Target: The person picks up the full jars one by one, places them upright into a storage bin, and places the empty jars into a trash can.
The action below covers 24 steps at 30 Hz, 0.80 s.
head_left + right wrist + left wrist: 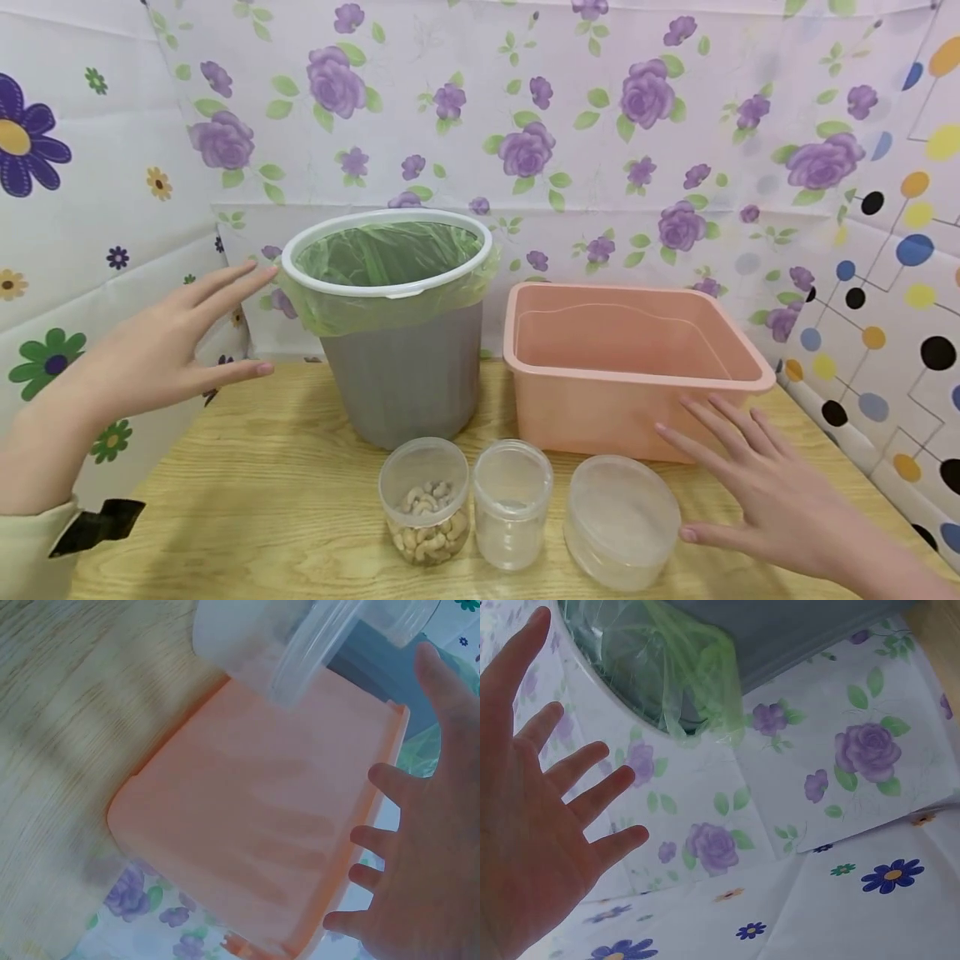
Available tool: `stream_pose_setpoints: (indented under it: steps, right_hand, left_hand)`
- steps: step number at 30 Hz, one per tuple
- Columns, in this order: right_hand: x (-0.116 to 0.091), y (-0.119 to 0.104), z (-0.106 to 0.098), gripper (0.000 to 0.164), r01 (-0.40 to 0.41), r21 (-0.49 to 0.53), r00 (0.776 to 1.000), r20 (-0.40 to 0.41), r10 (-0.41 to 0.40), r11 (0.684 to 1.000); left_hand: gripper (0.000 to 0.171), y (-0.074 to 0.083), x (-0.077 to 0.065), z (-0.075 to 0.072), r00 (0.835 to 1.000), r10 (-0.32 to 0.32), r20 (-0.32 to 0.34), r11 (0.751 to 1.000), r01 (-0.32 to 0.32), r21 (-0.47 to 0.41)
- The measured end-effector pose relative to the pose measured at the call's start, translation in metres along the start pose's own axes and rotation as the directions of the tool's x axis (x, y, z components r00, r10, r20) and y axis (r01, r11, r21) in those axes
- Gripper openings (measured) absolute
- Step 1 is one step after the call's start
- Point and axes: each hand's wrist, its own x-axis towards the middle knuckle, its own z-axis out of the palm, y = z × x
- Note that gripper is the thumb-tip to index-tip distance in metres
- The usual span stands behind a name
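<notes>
My left hand (161,342) is held in the air left of a grey bin (412,375), fingers spread and holding nothing. A green plastic bag (360,308) lines the bin and folds over its white rim. On the right, my right hand (772,483) hovers with spread fingers in front of a pink plastic basin (600,408), just right of a wide clear tub with a frosted lid (624,517). Left of that tub stand a narrow clear jar (513,508) and a clear cup of cashews (427,508). In the left wrist view, the left palm (536,847) faces the bin's rim.
Everything stands on a wood-grain table (247,500). Behind it hangs a white cloth with purple roses (525,150), with patterned cloths on the left (90,250) and right (892,333). A black strip (97,525) is on the left sleeve.
</notes>
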Motion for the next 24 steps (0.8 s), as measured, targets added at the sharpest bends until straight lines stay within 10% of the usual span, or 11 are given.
stream_pose_setpoints:
  steps: [24]
  right_hand:
    - [0.013,-0.005,0.008,0.097,0.024,0.032,1.0,0.003,-0.024,0.999]
  left_hand:
    - [0.085,-0.02,0.032,0.015,0.986,-0.159,-0.053,0.966,0.145,-0.212]
